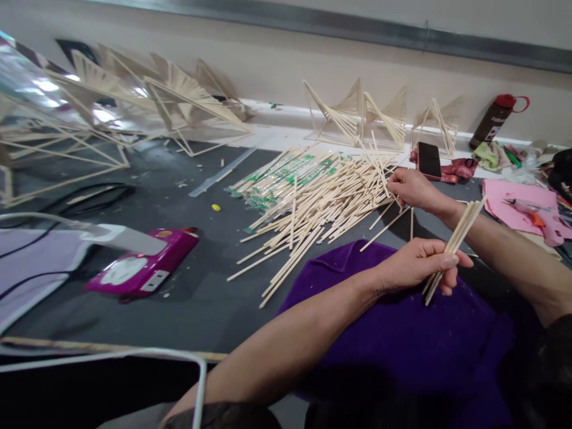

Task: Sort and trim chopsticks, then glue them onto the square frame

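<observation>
A small bundle of thin bamboo chopsticks (462, 229) stands tilted in my left hand (429, 265), its fingers and thumb wrapped round it above a purple cloth (384, 339). My right hand (413, 187) is farther forward, at the right edge of a loose pile of chopsticks (330, 199). Its thumb and fingers are pinched together on a chopstick there, partly hidden by the fingers. Beside the loose pile lie chopsticks in clear wrappers with green print (286, 173).
Stick frame models (339, 116) line the wall, with larger ones (179, 101) at left. A purple power strip (147, 262) with a white plug lies on the dark table. To the right are a phone (428, 161), a bottle (491, 122) and a pink glue gun (543, 220).
</observation>
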